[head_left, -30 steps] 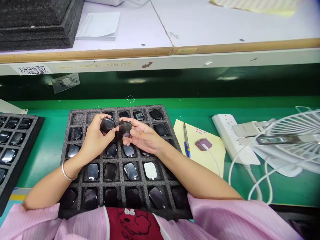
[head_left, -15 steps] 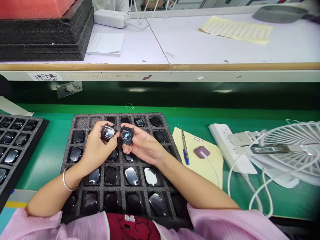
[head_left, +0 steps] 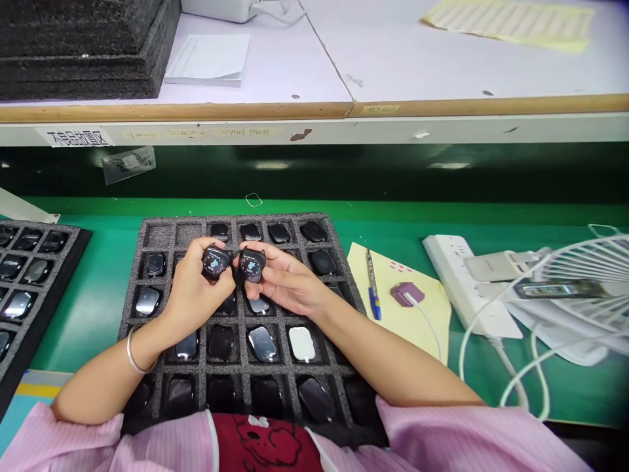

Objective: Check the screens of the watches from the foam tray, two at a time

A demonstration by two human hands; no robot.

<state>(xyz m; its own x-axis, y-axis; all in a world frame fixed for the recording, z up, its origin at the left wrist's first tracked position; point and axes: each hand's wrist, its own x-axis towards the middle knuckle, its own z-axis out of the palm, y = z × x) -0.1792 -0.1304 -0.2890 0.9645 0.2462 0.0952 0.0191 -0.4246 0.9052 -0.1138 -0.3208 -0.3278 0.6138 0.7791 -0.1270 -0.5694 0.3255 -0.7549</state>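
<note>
My left hand (head_left: 199, 288) grips a dark smartwatch body (head_left: 215, 262) between thumb and fingers, its lit face turned up toward me. Close beside it, a second smartwatch body (head_left: 252, 263) with a similar lit face is in my right hand (head_left: 289, 283). Neither watch has a strap that I can make out. Both hands hover over a grey foam tray (head_left: 158, 235) divided into square compartments. Most visible compartments hold a dark watch body; one watch in the tray shows a white surface (head_left: 301, 343). My forearms and hands hide part of the tray.
Another foam tray (head_left: 73, 246) with watches lies at the left. To the right are yellow paper (head_left: 361, 262), a pen (head_left: 373, 285), a purple block with a cable (head_left: 407, 294), a power strip (head_left: 459, 282) and a white fan (head_left: 590, 282). A shelf (head_left: 314, 59) crosses behind.
The left-hand watch, whose face showed a bright glare before, now shows a clearly lit dial. The camera view has tipped down slightly. Both watches are still held side by side.
</note>
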